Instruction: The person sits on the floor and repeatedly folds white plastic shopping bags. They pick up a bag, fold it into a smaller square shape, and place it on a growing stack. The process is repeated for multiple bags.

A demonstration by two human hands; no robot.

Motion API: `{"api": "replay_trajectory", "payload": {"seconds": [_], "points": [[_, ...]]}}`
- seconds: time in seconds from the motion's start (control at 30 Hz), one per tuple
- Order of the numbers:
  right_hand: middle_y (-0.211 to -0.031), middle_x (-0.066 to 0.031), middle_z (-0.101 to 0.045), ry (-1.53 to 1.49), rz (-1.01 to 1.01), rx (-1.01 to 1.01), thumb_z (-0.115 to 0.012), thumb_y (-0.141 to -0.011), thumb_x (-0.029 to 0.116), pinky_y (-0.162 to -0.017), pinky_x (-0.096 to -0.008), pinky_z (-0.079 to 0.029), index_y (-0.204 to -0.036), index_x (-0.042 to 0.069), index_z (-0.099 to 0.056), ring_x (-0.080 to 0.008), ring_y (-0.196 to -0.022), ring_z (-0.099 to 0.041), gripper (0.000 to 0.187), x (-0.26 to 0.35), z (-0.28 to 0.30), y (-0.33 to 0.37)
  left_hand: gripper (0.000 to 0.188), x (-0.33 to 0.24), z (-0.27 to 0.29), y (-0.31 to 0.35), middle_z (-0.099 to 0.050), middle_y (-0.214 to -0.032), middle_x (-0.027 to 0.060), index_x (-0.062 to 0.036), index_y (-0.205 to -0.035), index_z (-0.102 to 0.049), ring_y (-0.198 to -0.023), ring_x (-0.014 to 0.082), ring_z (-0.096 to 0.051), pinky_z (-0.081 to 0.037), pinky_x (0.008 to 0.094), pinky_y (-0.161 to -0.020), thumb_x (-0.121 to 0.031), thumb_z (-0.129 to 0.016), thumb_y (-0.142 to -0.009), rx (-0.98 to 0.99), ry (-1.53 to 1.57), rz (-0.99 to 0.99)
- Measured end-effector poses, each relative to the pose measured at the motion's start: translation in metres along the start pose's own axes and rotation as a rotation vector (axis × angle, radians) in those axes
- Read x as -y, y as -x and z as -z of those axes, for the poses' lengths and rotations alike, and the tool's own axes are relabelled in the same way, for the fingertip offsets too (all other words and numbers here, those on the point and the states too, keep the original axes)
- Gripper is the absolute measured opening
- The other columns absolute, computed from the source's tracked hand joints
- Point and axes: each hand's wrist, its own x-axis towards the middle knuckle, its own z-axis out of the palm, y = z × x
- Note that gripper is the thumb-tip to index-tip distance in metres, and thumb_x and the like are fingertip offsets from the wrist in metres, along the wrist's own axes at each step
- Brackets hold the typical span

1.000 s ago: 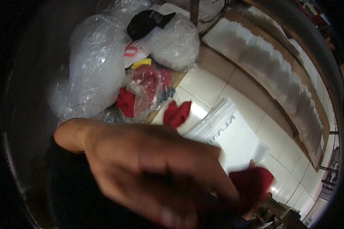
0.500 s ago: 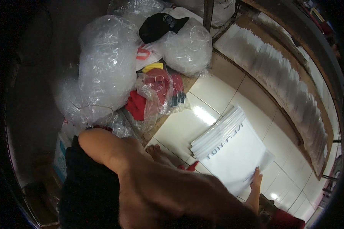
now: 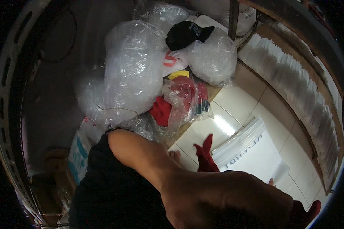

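Observation:
My left hand [image 3: 206, 158], in a dark red glove, shows two fingers spread apart past my limb, with nothing visible between them. It is beside a stack of flat white plastic bags [image 3: 252, 154] with dark print, lying on the tiles. My right hand [image 3: 312, 213] is at the lower right; only one red-gloved finger sticks up and the rest is hidden. A large bare limb [image 3: 221, 194] of mine, close to the view, covers the lower part of the stack. Bare toes [image 3: 174, 155] show left of the red glove. Another toe [image 3: 271, 182] appears at the stack's lower edge.
Big clear plastic sacks [image 3: 133, 65] stand at the far left, a black cap [image 3: 186, 35] on another bundle. Red clothing [image 3: 162, 110] lies in clear plastic. A long row of white sheets or bags [image 3: 290, 72] fills the right side. A metal post [image 3: 233, 19] stands behind.
The view has shifted, so the scene sits farther right and slightly lower. My left glove has moved up and shows more. A red finger of my right glove has come into view.

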Motion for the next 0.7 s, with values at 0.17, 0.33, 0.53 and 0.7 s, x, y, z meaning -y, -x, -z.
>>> {"api": "replay_trajectory", "payload": {"seconds": [0.17,0.33,0.53,0.7], "points": [[-0.117,-0.018,-0.061,-0.066,0.044,0.022,-0.058,-0.097,0.039,-0.087,-0.0391,-0.052,-0.133,-0.008,-0.044,-0.027,-0.101,-0.062,0.06,0.006,-0.012,-0.011,0.048,0.0,-0.011,-0.008,-0.063,-0.092,0.022,0.0131,-0.101,-0.064,-0.065,0.0211,-0.061,-0.053,0.0353,-0.058,-0.031,-0.074,-0.087,-0.017,-0.01,-0.006],[-0.114,-0.0164,-0.061,-0.094,0.067,-0.002,-0.057,-0.098,0.037,-0.086,-0.0389,-0.051,-0.131,-0.007,-0.046,-0.026,-0.099,-0.061,0.057,0.005,-0.009,0.001,0.047,0.01,-0.023,-0.019,-0.062,-0.091,0.0208,0.0117,-0.099,-0.064,-0.067,0.022,-0.061,-0.053,0.0366,-0.06,-0.033,-0.073,-0.087,-0.022,-0.024,0.004],[-0.113,-0.0155,-0.062,-0.122,0.093,0.015,-0.057,-0.098,0.037,-0.086,-0.0389,-0.051,-0.131,-0.007,-0.047,-0.0255,-0.097,-0.06,0.055,0.0,-0.017,0.002,0.047,0.001,-0.032,-0.02,-0.061,-0.089,0.0194,0.0101,-0.096,-0.065,-0.069,0.0232,-0.06,-0.053,0.0382,-0.062,-0.036,-0.072,-0.088,-0.084,-0.066,-0.125],[-0.115,-0.0162,-0.061,-0.022,0.062,0.01,-0.056,-0.098,0.037,-0.087,-0.039,-0.05,-0.133,-0.007,-0.046,-0.0263,-0.098,-0.06,0.057,0.009,-0.009,-0.003,0.048,-0.001,-0.04,-0.029,-0.06,-0.088,0.0183,0.0087,-0.094,-0.066,-0.07,0.0241,-0.059,-0.053,0.0396,-0.064,-0.038,-0.071,-0.088,-0.164,-0.051,-0.41]]}}
